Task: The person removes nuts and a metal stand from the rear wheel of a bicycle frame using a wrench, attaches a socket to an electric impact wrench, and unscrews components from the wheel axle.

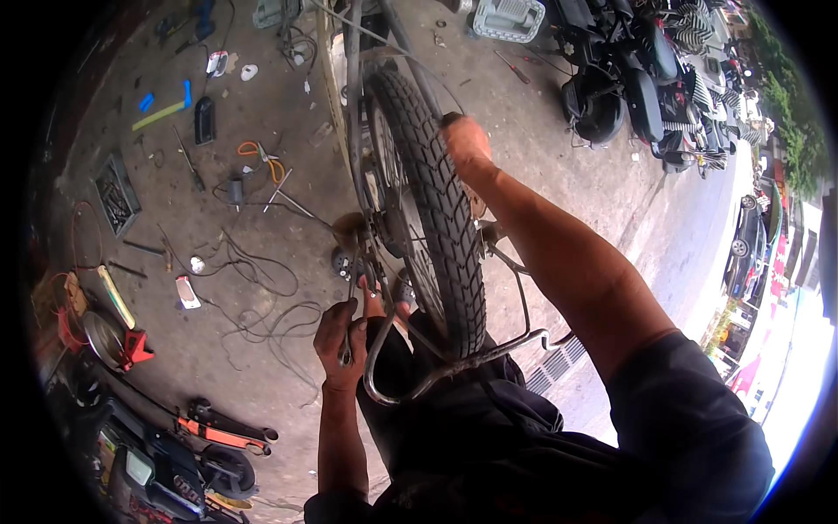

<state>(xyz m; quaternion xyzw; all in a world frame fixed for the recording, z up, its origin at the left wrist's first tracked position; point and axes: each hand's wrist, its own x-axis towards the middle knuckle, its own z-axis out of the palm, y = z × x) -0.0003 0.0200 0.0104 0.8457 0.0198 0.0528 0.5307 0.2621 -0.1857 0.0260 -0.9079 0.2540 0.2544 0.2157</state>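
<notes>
A motorbike's rear wheel with a knobbly black tyre [441, 214] stands upright in front of me, between frame tubes. My right hand [469, 142] is closed at the tyre's far right side, round the lower part of a dark frame tube [414, 59]. Low on the wheel's left, my left hand [339, 342] is closed round a metal wrench [346, 356], whose end shows below the fingers. Its other end reaches up toward the axle area and is hard to make out. A bent metal rail [419, 389] curves round the near end of the wheel.
Tools and loose cables [253, 271] lie on the concrete floor to the left, near a grey tool tray [115, 194] and an orange-handled tool [262, 159]. An orange jack [225, 430] sits lower left. Parked motorbikes [620, 79] line the right, beside the road.
</notes>
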